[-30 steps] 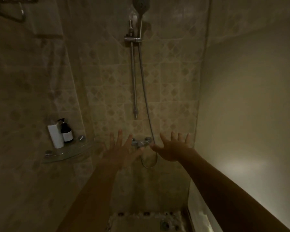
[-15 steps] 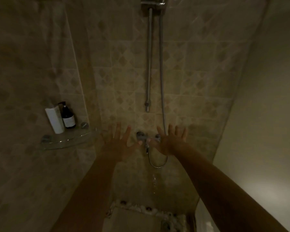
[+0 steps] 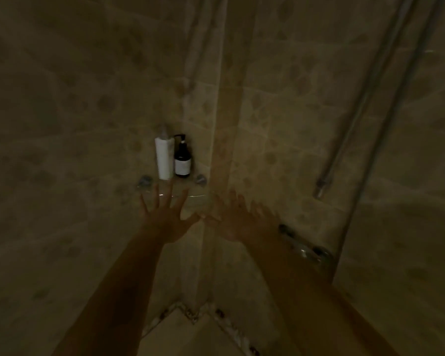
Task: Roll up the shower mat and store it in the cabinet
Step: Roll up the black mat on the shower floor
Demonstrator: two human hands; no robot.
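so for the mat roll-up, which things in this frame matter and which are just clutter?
Job-relevant:
- pale shower mat with pebbled edge, flat on the floor, corner visible
- left hand, open, empty
- right hand, open, empty

Just there:
- white tall bottle
- dark pump bottle with pale label
- glass corner shelf
- chrome mixer valve
- chrome shower rail

No cabinet in view.

Things sitting in a dim tiled shower corner

A tall white bottle [image 3: 164, 158] is standing just beside a dark pump bottle [image 3: 182, 160] on a clear glass corner shelf [image 3: 190, 195]. Shiny metal pipes [image 3: 365, 98] are running down the wall.
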